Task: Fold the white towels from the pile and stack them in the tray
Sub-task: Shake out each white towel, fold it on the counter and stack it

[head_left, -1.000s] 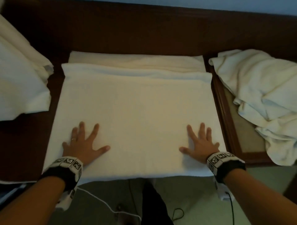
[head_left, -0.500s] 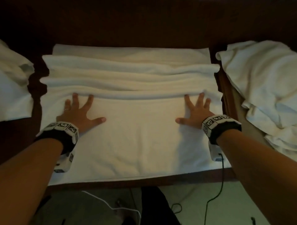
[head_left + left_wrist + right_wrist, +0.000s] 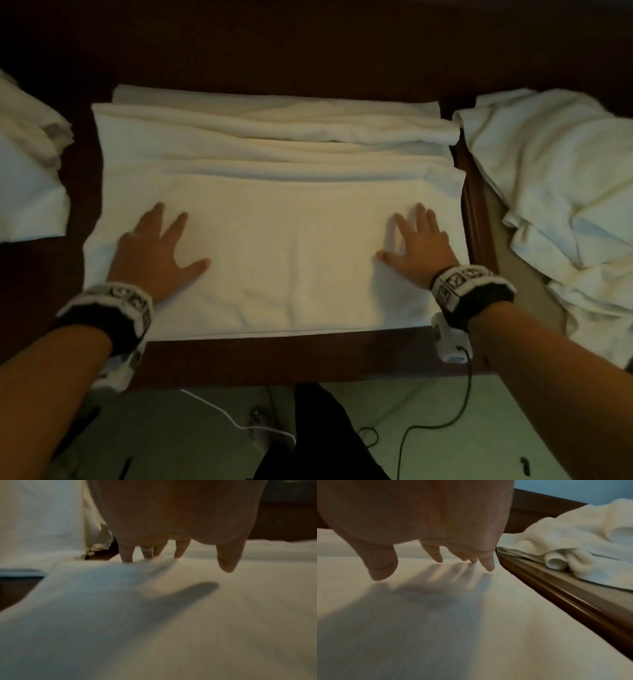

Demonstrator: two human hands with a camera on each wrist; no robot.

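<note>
A white towel (image 3: 281, 260) lies spread on the dark wooden table, its far part bunched into long ridges (image 3: 274, 150). My left hand (image 3: 154, 253) lies flat on its left side, fingers spread and straight. My right hand (image 3: 419, 245) lies flat on its right side the same way. In the left wrist view the fingertips (image 3: 127, 559) press into the towel (image 3: 188, 615). In the right wrist view the fingertips (image 3: 489, 568) touch the towel (image 3: 453, 615) close to the tray rim (image 3: 565, 595). The wooden tray (image 3: 476, 219) stands to the right, with crumpled white towels (image 3: 561, 192) lying over it.
More white cloth (image 3: 27, 178) lies at the left edge of the table. The table's front edge (image 3: 291, 359) runs just below the towel. Cables (image 3: 455, 414) trail on the floor beneath. A dark wooden back panel (image 3: 308, 44) rises behind the towel.
Both hands slid forward over the towel, pushing its far part into ridges and drawing its near edge onto the table; since half a second ago they have shifted slightly back from the ridges.
</note>
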